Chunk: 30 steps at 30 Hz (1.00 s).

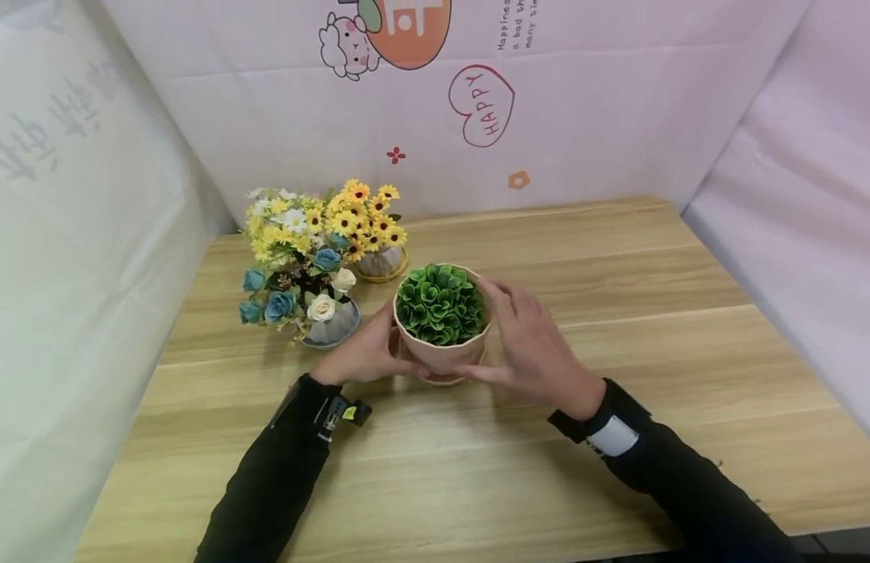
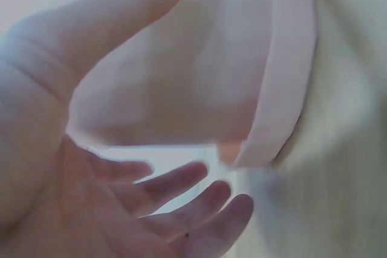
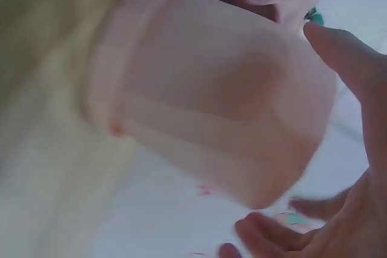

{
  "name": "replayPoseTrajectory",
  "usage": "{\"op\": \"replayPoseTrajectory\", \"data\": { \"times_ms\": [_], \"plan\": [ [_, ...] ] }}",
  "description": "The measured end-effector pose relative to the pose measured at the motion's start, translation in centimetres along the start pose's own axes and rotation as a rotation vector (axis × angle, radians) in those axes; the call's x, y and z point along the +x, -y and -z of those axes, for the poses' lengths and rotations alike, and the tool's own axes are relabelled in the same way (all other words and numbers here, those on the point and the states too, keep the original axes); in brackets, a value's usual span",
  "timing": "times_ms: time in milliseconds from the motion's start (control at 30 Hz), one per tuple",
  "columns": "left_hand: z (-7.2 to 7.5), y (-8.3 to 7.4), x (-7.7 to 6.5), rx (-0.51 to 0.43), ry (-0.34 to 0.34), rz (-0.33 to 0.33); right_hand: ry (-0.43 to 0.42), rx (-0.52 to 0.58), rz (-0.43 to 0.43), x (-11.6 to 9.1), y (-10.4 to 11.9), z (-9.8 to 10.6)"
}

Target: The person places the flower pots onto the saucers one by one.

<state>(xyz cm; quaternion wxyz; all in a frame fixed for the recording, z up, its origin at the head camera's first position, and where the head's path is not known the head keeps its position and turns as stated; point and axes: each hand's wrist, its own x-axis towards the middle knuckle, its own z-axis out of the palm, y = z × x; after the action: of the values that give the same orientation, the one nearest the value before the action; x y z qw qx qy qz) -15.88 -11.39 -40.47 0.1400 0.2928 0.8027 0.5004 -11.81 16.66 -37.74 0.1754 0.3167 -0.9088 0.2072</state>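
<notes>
A pinkish faceted flowerpot (image 1: pixel 442 358) with a bushy green plant (image 1: pixel 440 306) stands on its matching saucer (image 3: pixel 104 70) between my two hands. My left hand (image 1: pixel 364 348) is at its left side. In the left wrist view the thumb lies along the pot wall and the other fingers (image 2: pixel 205 212) are spread, with a gap to the pot. At the right side is my right hand (image 1: pixel 536 344), thumb low near the front of the pot. In the right wrist view its fingers (image 3: pixel 266 234) stand apart from the wall. Whether either thumb touches is unclear.
Left of the pot stands a grey pot (image 1: pixel 334 328) with blue and cream roses (image 1: pixel 280 305). Behind it are yellow and white flowers (image 1: pixel 287 223) and another pot (image 1: pixel 380 262) with yellow daisies on a yellow saucer. A printed cloth (image 1: pixel 582 102) hangs behind the wooden table (image 1: pixel 617 297).
</notes>
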Motion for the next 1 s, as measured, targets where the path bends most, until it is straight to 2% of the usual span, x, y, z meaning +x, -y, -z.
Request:
{"op": "replayPoseTrajectory", "data": {
  "times_ms": [67, 167, 333, 400, 467, 600, 867, 1000],
  "plan": [
    [-0.4, 0.0, -0.4, 0.013, -0.024, 0.036, 0.053, 0.11, -0.089, -0.4, -0.8, -0.3],
    [-1.0, 0.2, -0.6, 0.041, -0.065, 0.068, 0.105, 0.333, -0.159, -0.5, -1.8, -1.5],
    [-1.9, 0.6, -0.5, 0.01, -0.125, 0.024, 0.117, 0.727, -0.151, 0.2, -2.0, -3.8],
    [-2.3, 0.6, -0.4, -0.011, -0.13, -0.006, 0.116, 0.82, -0.154, 0.5, -1.7, -4.1],
    [-2.7, 0.6, -0.3, -0.013, -0.138, -0.026, 0.126, 0.89, -0.19, 0.7, -1.4, -4.2],
    [-3.3, 0.7, -0.2, -0.006, -0.171, -0.024, 0.146, 0.907, -0.237, 0.8, -1.6, -4.7],
    [-3.5, 0.3, -0.1, 0.026, -0.241, 0.055, 0.195, 0.815, -0.227, 1.6, -3.2, -6.0],
    [-3.4, 0.4, 0.2, 0.008, -0.26, 0.079, 0.199, 0.819, -0.22, 2.2, -3.7, -6.3]
  ]
}}
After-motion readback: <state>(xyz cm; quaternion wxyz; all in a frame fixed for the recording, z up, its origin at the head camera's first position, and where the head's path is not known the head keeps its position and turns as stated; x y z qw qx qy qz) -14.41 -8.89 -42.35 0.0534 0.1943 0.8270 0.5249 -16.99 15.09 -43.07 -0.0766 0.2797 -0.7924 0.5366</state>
